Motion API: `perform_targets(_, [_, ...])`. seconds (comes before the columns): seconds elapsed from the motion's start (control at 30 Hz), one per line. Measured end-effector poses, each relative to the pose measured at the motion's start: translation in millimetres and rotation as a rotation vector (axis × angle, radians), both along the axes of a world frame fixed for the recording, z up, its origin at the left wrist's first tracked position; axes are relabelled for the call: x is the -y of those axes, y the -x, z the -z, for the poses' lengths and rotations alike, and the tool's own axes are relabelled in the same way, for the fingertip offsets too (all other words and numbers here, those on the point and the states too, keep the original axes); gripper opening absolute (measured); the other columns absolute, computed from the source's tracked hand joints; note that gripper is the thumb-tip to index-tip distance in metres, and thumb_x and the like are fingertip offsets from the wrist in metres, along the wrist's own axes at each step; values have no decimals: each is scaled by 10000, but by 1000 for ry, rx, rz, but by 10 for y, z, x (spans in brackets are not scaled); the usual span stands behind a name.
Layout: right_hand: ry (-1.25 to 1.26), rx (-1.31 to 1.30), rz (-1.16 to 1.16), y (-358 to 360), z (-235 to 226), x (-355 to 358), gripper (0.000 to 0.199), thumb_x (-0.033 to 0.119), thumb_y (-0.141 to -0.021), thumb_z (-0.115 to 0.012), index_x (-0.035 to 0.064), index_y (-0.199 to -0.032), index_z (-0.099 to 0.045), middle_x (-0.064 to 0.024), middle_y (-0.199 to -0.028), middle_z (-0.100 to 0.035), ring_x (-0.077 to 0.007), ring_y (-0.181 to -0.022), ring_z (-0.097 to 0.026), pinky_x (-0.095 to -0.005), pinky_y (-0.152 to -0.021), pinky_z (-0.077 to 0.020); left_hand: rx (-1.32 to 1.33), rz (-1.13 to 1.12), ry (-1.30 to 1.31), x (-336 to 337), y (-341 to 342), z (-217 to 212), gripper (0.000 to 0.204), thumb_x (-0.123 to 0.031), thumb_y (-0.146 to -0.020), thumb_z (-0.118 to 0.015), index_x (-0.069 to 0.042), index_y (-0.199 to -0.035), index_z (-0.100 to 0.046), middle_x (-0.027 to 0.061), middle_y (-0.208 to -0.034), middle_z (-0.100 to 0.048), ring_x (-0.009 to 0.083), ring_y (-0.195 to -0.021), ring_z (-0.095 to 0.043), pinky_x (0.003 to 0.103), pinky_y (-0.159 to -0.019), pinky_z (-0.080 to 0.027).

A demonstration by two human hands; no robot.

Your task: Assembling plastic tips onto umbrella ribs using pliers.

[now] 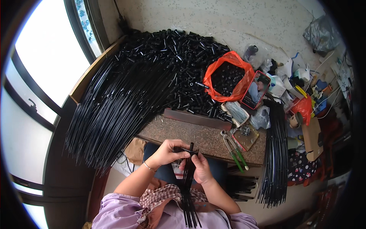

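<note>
Above my lap, my left hand (169,151) and my right hand (201,168) are close together. Thumb and fingers of the left hand pinch a short black tube (191,145) that stands upright. From the right hand's fingers a bundle of thin black rods (187,183) hangs down against my lap and apron; their upper ends lie close to the tube. Whether the tube is joined to a rod is too small to tell. Fingertips cover part of both.
Black tubes (164,47) are heaped on the table (183,131) beside long black rods (114,103). A red bag (248,68) of small black parts, a phone (256,91), green-handled pincers (234,152) and a small tray (251,141) stand right. More rods (275,160) overhang the right edge.
</note>
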State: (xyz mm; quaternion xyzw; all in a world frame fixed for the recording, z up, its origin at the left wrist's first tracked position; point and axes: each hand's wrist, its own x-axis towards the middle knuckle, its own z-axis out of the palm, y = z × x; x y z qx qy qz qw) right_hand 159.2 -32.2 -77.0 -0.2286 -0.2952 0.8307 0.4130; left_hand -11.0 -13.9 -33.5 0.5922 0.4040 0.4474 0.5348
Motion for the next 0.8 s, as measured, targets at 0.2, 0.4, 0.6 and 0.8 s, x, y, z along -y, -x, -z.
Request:
perform_targets(0.2, [113,-152,-261,-58,52,-62,293,296,-808,-623,63,-975,-564,-108,-821,-615,-239,-778,-615,-364,-699,-512,231,267,-4,-89,137,110,121,-26,-690,-710,17,-769,-630,65,-779,-596,132,-748,-552,252,-683,-431])
perform_targets(0.4, [144,-93,-61,-54,53,-71,284,236,-779,-655,56,-987,-583,-127,-856,-620,-258,-782,-615,-413,-726,-504,189,187,78,-67,94,88,141,-55,-684,-722,17,-766,-633,68,-787,-590,173,-754,-553,285,-712,-430])
perform_targets(0.6, [148,-189,-305,-90,26,-39,233,198,-796,-639,56,-970,-576,-118,-824,-612,-243,-748,-606,-372,-701,-508,243,423,14,-141,134,95,183,-124,-677,-744,6,-750,-638,98,-795,-624,207,-757,-569,325,-712,-438])
perform_targets(0.8, [41,-44,95,32,-17,109,140,171,-821,-618,70,-896,-555,-102,-806,-604,-194,-720,-592,-318,-661,-497,185,162,-60,-312,73,-233,641,-529,-874,-393,-11,-1246,-453,133,-1293,-418,214,-1214,-380,347,-993,-294])
